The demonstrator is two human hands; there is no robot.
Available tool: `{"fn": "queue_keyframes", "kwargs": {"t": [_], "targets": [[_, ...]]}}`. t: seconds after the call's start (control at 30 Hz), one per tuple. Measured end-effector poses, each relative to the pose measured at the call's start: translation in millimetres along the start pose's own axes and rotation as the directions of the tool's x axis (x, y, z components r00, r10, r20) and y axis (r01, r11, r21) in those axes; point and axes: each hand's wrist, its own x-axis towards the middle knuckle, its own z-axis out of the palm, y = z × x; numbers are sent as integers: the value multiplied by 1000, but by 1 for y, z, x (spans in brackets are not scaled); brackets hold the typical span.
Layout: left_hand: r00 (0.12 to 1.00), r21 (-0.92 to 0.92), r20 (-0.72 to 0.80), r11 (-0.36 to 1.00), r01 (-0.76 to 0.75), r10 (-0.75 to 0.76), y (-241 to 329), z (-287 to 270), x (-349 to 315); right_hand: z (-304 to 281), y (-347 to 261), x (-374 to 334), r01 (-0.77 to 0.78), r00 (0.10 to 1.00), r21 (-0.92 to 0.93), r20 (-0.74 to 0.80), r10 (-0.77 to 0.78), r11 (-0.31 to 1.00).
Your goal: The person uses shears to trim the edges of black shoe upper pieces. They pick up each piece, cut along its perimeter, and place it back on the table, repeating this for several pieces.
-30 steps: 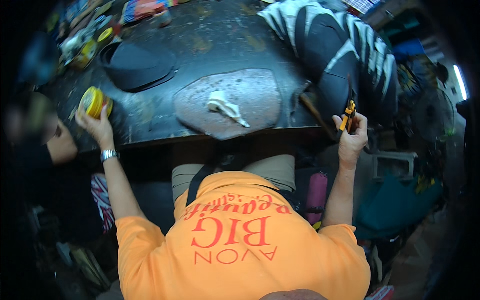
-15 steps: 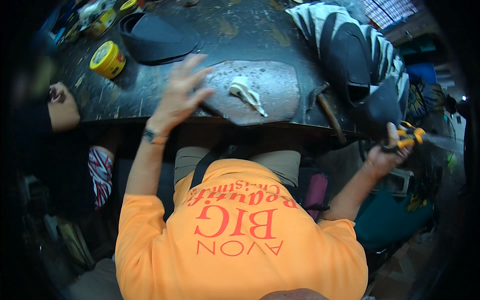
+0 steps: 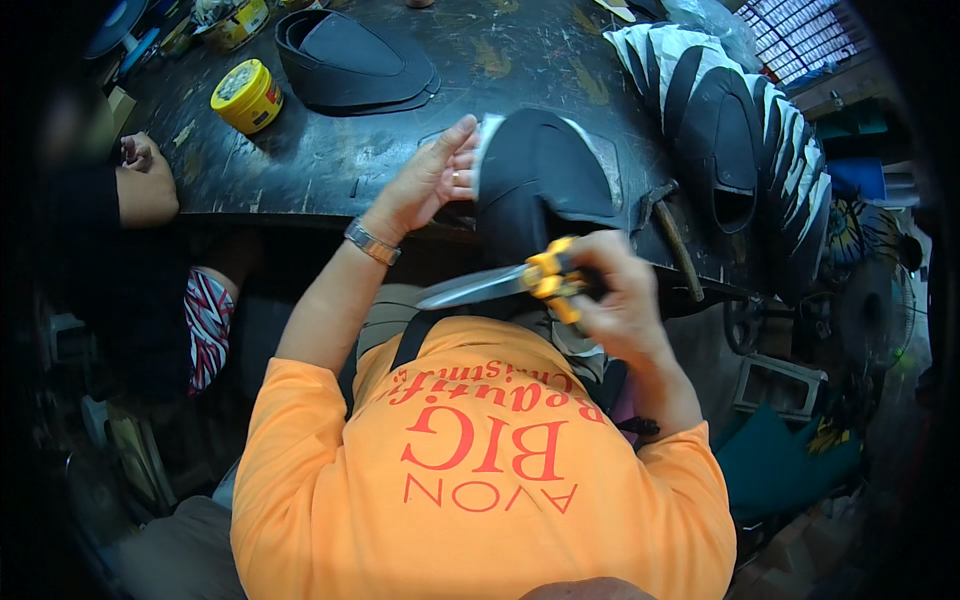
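A black shoe upper (image 3: 540,165) with white lining along its edges lies over the board at the table's front. My left hand (image 3: 430,185) grips its left edge, fingers against the lining and thumb raised. My right hand (image 3: 618,295) is closed round the yellow-and-black handles of a pair of scissors (image 3: 548,282). Their blades point left, just in front of the upper and above my lap. Most of the board (image 3: 612,155) is hidden beneath the upper.
A hammer (image 3: 675,240) lies right of the board. Beyond it a row of black uppers (image 3: 715,130) with white lining is stacked. A yellow tub (image 3: 246,97) and more black shoe pieces (image 3: 355,65) sit at the far left. Another person's hand (image 3: 145,165) rests at the left table edge.
A black upper from the right now lies over the board, covering the crumpled white piece. My right hand has swung left with the scissors. My left hand has taken hold of the upper's edge.
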Motion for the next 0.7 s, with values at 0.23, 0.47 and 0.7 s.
{"fn": "queue_keyframes", "kwargs": {"t": [0.23, 0.47, 0.7], "targets": [[987, 199, -138, 979, -55, 83, 3, -16, -3, 15, 2, 10, -31, 998, 415, 64, 5, 909], [990, 385, -130, 923, 2, 52, 9, -23, -1, -17, 46, 18, -415, 898, 41, -138, 417, 909], [997, 618, -71, 785, 51, -10, 31, -30, 28, -20, 52, 23, -409, 869, -529, 24, 494, 744]]}}
